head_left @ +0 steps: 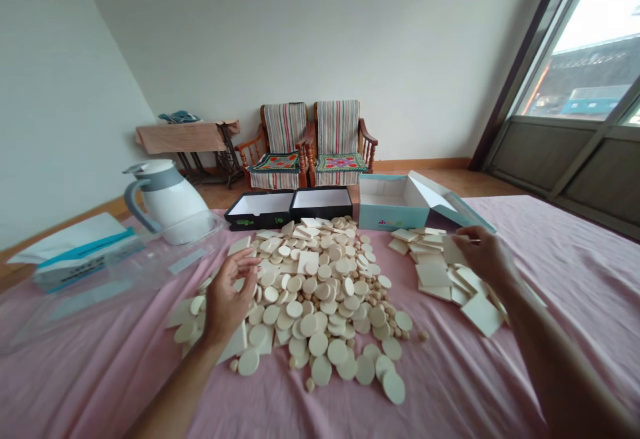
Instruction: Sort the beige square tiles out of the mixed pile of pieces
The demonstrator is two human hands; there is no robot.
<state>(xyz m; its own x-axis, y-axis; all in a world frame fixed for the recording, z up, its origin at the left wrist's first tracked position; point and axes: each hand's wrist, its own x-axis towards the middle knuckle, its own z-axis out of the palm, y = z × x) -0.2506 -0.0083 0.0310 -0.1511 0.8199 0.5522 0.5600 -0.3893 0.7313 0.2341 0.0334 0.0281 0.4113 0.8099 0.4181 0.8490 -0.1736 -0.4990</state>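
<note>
A large mixed pile of pale wooden discs, square tiles and small wooden beads spreads over the pink cloth. My left hand is over the left side of this pile, its fingers loosely bent and apart, with nothing visible in them. To the right lies a separate heap of square wooden tiles. Above that heap my right hand pinches a square wooden tile between thumb and fingers. Part of the heap is hidden behind my right hand and forearm.
Behind the pile stand two black boxes with white insides and an opened light-blue box. At the left are a white and grey jug, a clear plastic tray and a tissue pack. Two wooden chairs stand beyond.
</note>
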